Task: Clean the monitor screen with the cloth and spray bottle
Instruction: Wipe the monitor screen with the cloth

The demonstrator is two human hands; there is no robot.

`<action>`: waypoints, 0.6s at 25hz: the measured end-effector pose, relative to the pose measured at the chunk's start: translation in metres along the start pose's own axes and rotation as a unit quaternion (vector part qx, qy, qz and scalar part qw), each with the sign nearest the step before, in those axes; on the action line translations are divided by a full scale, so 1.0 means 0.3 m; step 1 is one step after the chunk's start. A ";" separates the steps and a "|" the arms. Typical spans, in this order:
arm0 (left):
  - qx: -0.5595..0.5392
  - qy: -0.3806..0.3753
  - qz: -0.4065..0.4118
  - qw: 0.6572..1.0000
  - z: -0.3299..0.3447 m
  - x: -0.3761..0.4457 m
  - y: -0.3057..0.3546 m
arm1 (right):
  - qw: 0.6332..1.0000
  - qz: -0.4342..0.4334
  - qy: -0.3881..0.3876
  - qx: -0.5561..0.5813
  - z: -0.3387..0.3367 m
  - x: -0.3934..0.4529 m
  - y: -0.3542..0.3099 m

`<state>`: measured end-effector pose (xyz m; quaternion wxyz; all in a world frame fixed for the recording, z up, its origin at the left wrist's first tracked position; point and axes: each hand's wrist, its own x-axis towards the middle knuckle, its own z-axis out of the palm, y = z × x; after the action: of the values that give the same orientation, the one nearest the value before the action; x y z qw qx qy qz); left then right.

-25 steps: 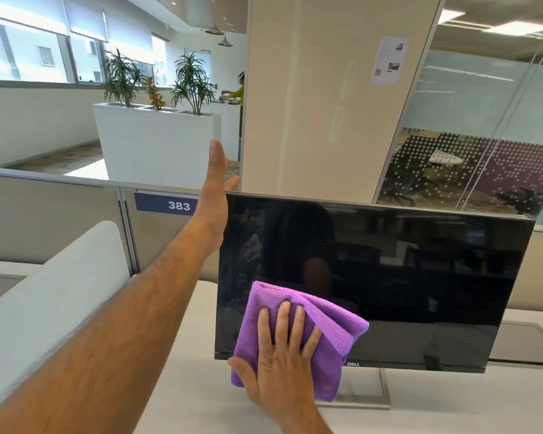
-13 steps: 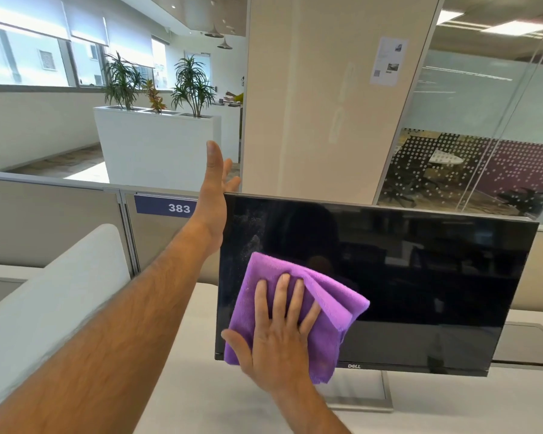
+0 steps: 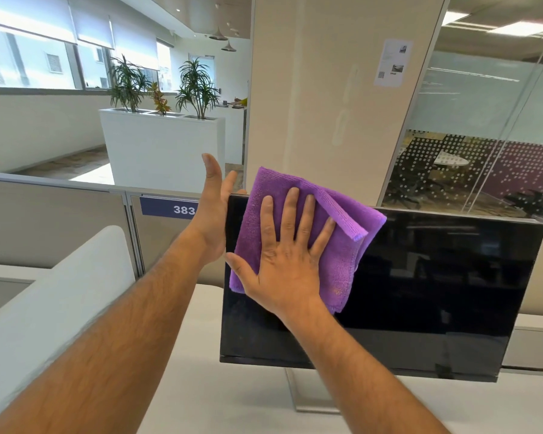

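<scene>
Since half a second ago, cloth [image 3: 298,233] and right hand [image 3: 290,261] have travelled from the screen's lower left up to its top left corner; top edge of the cloth now overshoots the bezel. Left hand [image 3: 212,211] has kept its place at the upper left edge.

Head view:
- Monitor [image 3: 436,292]: dark screen, upright on a silver stand [image 3: 308,393], standing on a pale desk [image 3: 220,396]. Reflections across the glass; faint dust visible low on the left side.
- Cloth: purple, folded, one corner flapped over toward the right. Lies flat against the screen's upper left area.
- Right hand: palm flat on the cloth, fingers straight and spread, thumb out to the left. Pressing, not gripping.
- Left hand: fingers extended and together, pointing up, palm against the monitor's left edge, thumb at the top corner. Braces, grasps nothing.
- Spray bottle: not in view.
- Behind: desk partition [image 3: 54,220] with a blue plate [image 3: 170,208] reading 383, white planter [image 3: 163,145] with green plants, beige pillar [image 3: 326,104] carrying a paper notice [image 3: 392,62], dotted glass wall [image 3: 483,158] on the right.
</scene>
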<state>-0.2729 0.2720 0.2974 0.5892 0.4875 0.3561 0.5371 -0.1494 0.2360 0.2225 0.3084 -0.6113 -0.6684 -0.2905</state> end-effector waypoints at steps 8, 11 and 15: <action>0.001 -0.017 -0.005 1.000 -0.015 -0.004 -0.005 | 0.996 -0.079 -0.037 -0.020 0.028 -0.067 -0.005; -0.014 -0.006 -0.006 1.000 -0.015 -0.005 -0.005 | 0.993 -0.095 -0.061 -0.027 0.057 -0.159 0.005; -0.014 0.018 -0.014 1.000 -0.014 -0.004 -0.007 | 0.990 -0.091 -0.104 -0.034 0.112 -0.322 0.022</action>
<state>-0.2763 0.2717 0.2942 0.5973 0.4644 0.3656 0.5421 -0.1386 0.2007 0.1268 0.1889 -0.5852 -0.7391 -0.2750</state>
